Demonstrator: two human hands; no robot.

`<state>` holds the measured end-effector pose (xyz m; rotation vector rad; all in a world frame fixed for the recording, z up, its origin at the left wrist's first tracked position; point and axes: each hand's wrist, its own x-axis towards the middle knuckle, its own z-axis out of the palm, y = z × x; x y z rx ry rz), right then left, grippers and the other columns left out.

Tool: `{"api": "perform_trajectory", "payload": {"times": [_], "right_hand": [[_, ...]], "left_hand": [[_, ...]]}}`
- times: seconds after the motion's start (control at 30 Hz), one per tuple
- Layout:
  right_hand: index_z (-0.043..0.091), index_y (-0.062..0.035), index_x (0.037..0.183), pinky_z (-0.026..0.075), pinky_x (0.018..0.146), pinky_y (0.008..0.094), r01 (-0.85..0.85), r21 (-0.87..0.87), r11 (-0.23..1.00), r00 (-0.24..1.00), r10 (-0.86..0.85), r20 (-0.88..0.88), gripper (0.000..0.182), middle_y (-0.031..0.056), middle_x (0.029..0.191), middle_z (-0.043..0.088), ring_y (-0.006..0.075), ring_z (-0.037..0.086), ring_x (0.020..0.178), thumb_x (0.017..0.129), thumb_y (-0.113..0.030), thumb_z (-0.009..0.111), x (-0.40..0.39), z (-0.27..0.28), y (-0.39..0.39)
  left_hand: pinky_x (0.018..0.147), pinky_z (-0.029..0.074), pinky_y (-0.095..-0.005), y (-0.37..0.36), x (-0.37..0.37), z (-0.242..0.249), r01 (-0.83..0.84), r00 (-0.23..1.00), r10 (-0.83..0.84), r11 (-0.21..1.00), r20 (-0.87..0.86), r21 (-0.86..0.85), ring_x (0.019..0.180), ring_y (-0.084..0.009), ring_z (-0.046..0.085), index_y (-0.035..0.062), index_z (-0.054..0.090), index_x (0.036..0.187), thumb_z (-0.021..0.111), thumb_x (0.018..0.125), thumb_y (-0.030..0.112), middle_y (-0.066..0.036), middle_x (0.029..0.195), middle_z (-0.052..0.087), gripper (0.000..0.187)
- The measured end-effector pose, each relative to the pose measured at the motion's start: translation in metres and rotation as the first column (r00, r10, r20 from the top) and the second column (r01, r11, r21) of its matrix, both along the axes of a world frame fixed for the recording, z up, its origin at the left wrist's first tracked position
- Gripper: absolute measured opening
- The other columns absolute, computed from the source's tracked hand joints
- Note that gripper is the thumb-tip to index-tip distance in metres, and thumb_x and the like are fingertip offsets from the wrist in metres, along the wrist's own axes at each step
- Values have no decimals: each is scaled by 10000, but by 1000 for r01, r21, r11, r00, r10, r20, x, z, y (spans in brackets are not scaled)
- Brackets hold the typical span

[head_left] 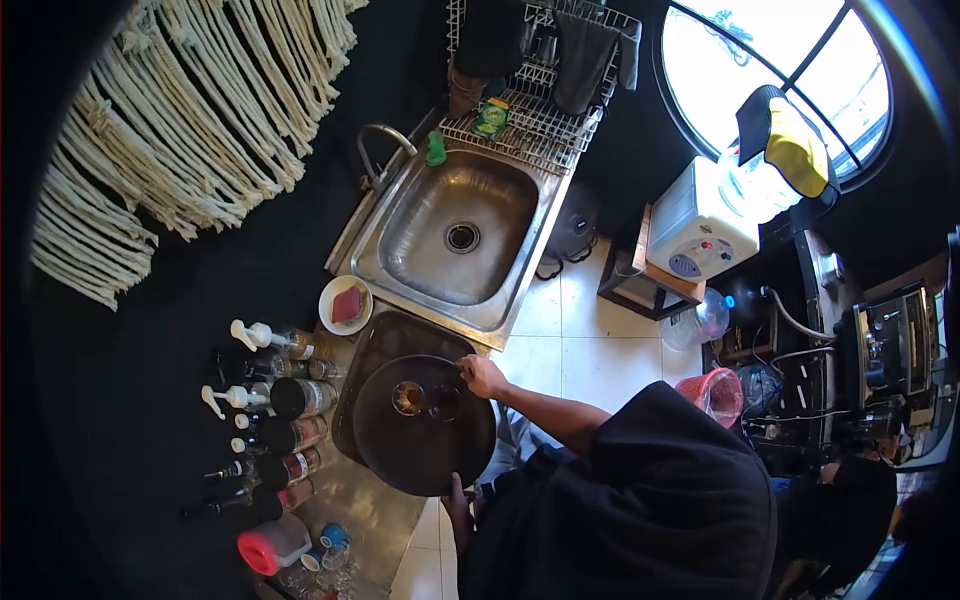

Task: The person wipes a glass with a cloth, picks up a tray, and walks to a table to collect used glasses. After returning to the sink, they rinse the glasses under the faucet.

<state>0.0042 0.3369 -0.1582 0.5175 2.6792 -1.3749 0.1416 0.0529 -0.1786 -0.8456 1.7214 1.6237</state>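
A round dark tray (420, 455) is held over the counter, overlapping a rectangular dark tray (400, 330). Two small glasses stand on the round tray: one glass (408, 398) with brown contents or residue, and a clear glass (443, 403) beside it. My left hand (458, 497) grips the tray's near rim, thumb on top and the other fingers hidden beneath. At the rim nearer the sink, my right hand (484, 376) is closed with fingers pinched together; whether it holds the edge or something small, I cannot make out.
A metal sink (520, 215) with a faucet (385, 140) adjoins the counter, a wire dish rack (545, 125) beyond it. A white bowl (325, 300) holds a reddish sponge (347, 304). Several pump bottles and jars (300, 398) line the wall. Another person (850, 510) is at far right.
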Motion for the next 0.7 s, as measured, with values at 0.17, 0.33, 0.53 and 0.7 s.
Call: {"api": "perform_trajectory", "payload": {"times": [0.17, 0.33, 0.53, 0.7], "right_hand": [[496, -73, 1245, 436, 909, 405, 42, 136, 990, 977, -12, -213, 579, 172, 1154, 500, 365, 507, 1078, 678, 32, 542, 20, 38, -18], [393, -92, 1340, 323, 1033, 442, -75, 195, 978, 962, 123, -245, 753, 152, 1346, 401, 359, 356, 1274, 624, 9, 604, 54, 63, -39], [385, -89, 1328, 204, 1091, 477, 108, 189, 976, 971, -62, -232, 851, 148, 1361, 397, 328, 267, 1350, 645, -402, 785, 60, 48, -71], [422, -80, 1266, 251, 1056, 466, 151, 156, 976, 972, -118, -205, 794, 133, 1279, 471, 306, 367, 1282, 637, -404, 783, 50, 46, -72]], "left_hand": [[410, 433, -245, 3, -4, 6, 86, 994, -90, 994, 55, 72, 475, -142, 587, 3, 560, 1094, 467, 911, 552, -123, 749, 684, 587], [409, 435, -244, -10, -3, -8, 114, 987, -121, 991, 108, 72, 477, -134, 584, 25, 497, 1172, 469, 910, 551, -135, 754, 682, 588], [469, 447, -278, -34, -16, -11, 258, 910, -306, 946, 278, 196, 522, -163, 591, 22, 480, 1164, 357, 868, 699, -95, 665, 643, 749], [451, 407, -276, -44, -28, 31, 358, 875, -379, 925, 302, 124, 468, -148, 517, 5, 583, 1047, 405, 855, 693, -71, 631, 594, 737]]}}
